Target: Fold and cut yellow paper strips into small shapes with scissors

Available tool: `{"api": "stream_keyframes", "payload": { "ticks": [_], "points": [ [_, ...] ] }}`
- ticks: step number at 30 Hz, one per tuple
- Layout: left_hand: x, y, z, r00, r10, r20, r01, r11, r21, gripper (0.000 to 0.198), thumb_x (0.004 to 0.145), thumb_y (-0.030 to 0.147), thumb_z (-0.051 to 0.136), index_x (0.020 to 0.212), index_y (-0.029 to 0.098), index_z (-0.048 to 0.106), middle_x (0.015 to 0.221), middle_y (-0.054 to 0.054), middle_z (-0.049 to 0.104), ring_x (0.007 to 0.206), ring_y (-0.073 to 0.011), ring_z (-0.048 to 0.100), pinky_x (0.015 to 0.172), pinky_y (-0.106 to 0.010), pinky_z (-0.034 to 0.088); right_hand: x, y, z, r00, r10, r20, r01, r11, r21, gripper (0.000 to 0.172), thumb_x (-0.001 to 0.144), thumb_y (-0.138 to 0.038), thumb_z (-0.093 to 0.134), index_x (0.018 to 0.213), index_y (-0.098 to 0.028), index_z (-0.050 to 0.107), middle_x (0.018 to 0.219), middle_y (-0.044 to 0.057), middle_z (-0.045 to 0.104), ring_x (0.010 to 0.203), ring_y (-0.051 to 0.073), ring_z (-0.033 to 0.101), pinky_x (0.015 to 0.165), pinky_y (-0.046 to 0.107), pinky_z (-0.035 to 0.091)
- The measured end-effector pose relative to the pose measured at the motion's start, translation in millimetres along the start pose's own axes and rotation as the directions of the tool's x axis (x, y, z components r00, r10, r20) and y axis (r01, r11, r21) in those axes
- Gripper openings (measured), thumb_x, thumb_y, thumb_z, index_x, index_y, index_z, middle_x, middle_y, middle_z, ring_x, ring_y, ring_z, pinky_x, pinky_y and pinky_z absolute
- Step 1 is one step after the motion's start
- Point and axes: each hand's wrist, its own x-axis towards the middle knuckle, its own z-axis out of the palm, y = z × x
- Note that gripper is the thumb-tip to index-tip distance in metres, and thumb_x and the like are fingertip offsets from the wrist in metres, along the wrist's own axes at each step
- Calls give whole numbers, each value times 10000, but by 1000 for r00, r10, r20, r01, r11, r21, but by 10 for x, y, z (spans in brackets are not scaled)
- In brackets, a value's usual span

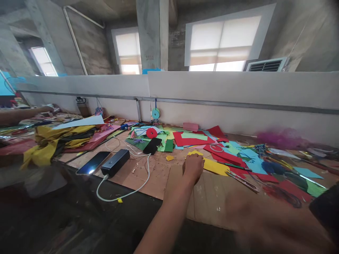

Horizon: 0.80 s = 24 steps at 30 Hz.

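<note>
My left hand reaches out over the brown cardboard on the table. Its fingers are curled closed at the edge of a yellow paper sheet; whether they pinch it is hidden by the back of the hand. A small yellow paper piece lies just beyond the knuckles. My right hand is a motion-blurred shape at the bottom right, low over the cardboard, and its fingers cannot be made out. A dark blurred object sits at the right edge near it.
Coloured paper sheets, scissors and pink fluff lie to the right. A lit phone, a power bank with a white cable and a black phone lie to the left. Another person's arm is at far left.
</note>
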Motion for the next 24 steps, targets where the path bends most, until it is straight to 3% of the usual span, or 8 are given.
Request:
{"api": "stream_keyframes", "payload": {
  "ticks": [2,3,5,8,10,15,17,24],
  "points": [
    [3,-8,-12,1000,-12,-16,13,1000,13,270,954,252,422,1050,175,663,1088,-111,671,1037,-240,594,924,-385,393,259,298,-50,997,79,-13,-80,992,-96,151,927,-347,582,999,-329,713,1125,35,711,1054,280,643,880,435,519],
    [5,-16,-16,1000,-18,-22,19,1000,19,273,956,245,415,1045,174,663,1080,-111,673,1029,-237,597,914,-382,397,384,496,-59,989,138,-58,-149,953,-264,179,920,-367,573,1001,-305,721,1115,39,723,1047,280,650,897,424,506],
    [12,-34,-19,999,-27,-29,28,999,29,265,953,236,422,1032,172,667,1057,-110,677,1006,-234,605,892,-375,406,576,936,-43,958,279,-60,-261,773,-578,322,904,-356,548,1186,-264,673,1220,66,699,1090,291,643,874,396,506],
    [23,-53,-18,999,-34,-40,35,999,32,245,943,247,453,1024,171,672,1036,-104,684,979,-231,613,867,-364,415,650,1486,42,939,337,-69,-292,678,-674,430,836,-349,613,1229,-182,664,1164,145,721,1041,343,663,828,407,493],
    [28,-55,-18,998,-34,-52,36,999,29,244,944,263,461,1025,173,673,1041,-99,686,983,-230,612,861,-356,416,597,1679,99,935,346,-82,-299,639,-709,459,834,-390,619,1238,-176,653,1170,151,717,1024,332,668,787,373,482],
    [24,-39,-33,996,-33,-88,34,999,18,241,947,264,459,1011,173,673,1032,-102,691,977,-229,612,844,-348,416,502,1719,171,943,319,-90,-267,570,-778,228,878,-388,576,921,-240,744,921,91,771,849,273,690,677,314,409],
    [18,-34,-41,993,-29,-111,31,999,14,231,945,258,465,1002,176,673,1021,-97,694,964,-226,613,836,-345,417,515,1686,194,953,288,-97,-248,552,-796,247,904,-327,538,806,-228,742,836,100,765,793,267,686,680,323,387],
    [13,-17,-84,970,-6,-244,6,1000,0,166,925,239,511,975,195,663,1000,-61,692,967,-215,599,861,-344,420,543,1659,258,968,159,-192,-249,574,-780,195,867,-187,541,758,-190,703,837,116,744,823,263,664,678,316,372]
  ]
}}
